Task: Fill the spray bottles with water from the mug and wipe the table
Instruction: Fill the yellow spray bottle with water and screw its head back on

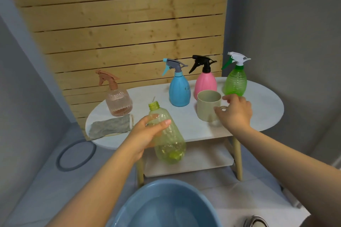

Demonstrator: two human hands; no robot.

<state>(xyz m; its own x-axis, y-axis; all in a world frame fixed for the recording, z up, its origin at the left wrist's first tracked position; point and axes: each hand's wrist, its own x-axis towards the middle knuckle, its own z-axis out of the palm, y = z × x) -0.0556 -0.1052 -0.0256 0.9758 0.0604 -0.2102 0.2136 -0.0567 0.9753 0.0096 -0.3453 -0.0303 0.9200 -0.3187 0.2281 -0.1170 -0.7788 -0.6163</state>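
Nearly ready to pour: open bottle in one hand, mug under the other

Nearest the camera, a blue basin (166,206) holding water sat low in front of the person. Just beyond it, the left hand (145,134) gripped an uncapped yellow-green bottle (167,134) around its upper body, thumb across the front, neck tilted up and away. The bottle hung over the table's front edge and held a little water at the bottom. It looked like thin, ribbed plastic: light, likely to flex under a squeeze, and slippery if wet, so a hold at the ribbed middle seemed safest.

The right hand (235,112) rested against the beige mug (208,106) on the white oval table (262,108), fingers curled at its handle side; whether they had fully closed on the handle could not be told. The mug looked rigid and would grow heavier once filled; the handle was the natural hold.

Left of the bottle, a grey cloth (110,125) lay folded by the table's edge, with a peach spray bottle (118,97) standing just behind it. At the back stood a blue spray bottle (179,86), a pink spray bottle (205,83) and a green spray bottle (235,79), all capped, crowded close behind the mug. Lifting the mug carelessly could knock them. A wooden slat wall (120,24) rose behind
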